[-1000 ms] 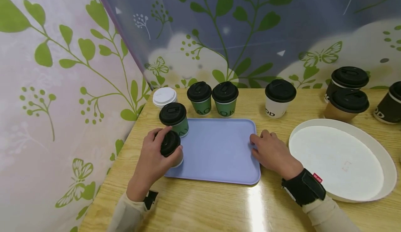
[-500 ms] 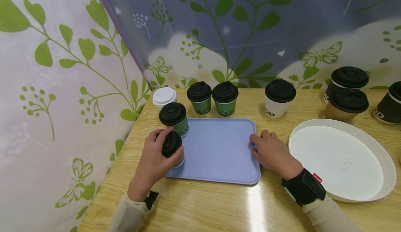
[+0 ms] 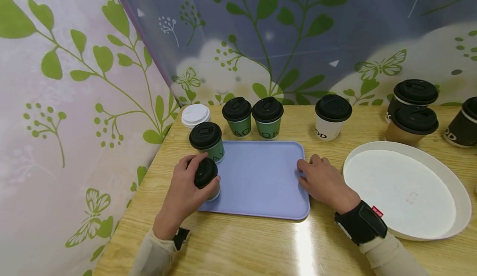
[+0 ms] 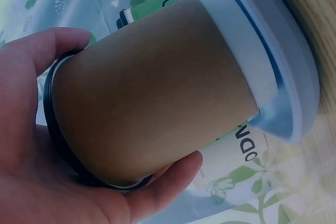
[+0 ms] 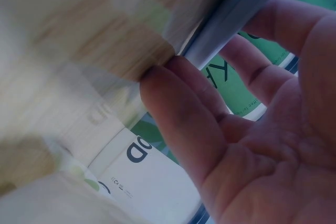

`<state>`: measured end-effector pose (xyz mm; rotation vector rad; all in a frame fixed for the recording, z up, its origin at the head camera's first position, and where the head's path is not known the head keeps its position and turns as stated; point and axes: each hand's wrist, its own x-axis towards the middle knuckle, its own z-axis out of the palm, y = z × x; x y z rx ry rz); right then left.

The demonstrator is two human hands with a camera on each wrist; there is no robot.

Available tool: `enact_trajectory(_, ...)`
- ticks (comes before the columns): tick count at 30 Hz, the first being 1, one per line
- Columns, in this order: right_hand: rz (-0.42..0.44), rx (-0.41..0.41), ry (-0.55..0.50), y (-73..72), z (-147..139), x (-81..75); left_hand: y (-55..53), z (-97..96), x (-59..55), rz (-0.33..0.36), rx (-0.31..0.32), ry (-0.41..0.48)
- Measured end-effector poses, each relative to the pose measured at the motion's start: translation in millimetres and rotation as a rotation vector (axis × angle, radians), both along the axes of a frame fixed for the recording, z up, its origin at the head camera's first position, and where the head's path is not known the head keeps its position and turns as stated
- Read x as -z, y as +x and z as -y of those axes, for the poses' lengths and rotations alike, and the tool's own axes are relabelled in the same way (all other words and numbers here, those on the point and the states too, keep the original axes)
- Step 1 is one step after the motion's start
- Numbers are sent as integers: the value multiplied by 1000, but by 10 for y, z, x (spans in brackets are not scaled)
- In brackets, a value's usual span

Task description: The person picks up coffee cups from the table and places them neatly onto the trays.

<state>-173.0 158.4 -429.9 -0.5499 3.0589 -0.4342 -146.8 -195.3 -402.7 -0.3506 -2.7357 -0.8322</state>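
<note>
My left hand (image 3: 186, 189) grips a brown paper coffee cup (image 4: 152, 87) from above, fingers and thumb round its black lid. In the left wrist view, the cup's white base is close to the raised rim of the blue tray (image 3: 261, 181). From the head, this cup overlaps the tray's near left corner. Just behind it, a green cup (image 3: 213, 152) with a black lid stands at the tray's left side. At the opposite side, my right hand (image 3: 326, 183) holds the tray's right edge, with bent fingers (image 5: 178, 114) at the rim.
Two green cups (image 3: 269, 129) stand behind the tray, near a white lid (image 3: 196, 114). Further right are a white cup (image 3: 329, 129), a brown cup (image 3: 406, 133) and black cups (image 3: 462, 127). A round white tray (image 3: 398, 193) lies at the right.
My left hand has shifted slightly to the right with the brown cup in its grip. The right hand and the blue tray stay where they were.
</note>
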Motion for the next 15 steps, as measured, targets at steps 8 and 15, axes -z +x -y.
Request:
enact_trajectory(8, 2, -1, 0, 0, 5, 1, 6, 7, 17, 4, 0, -4)
enact_trajectory(15, 13, 2, 8, -2, 9, -6, 14, -5, -2, 31, -1, -14)
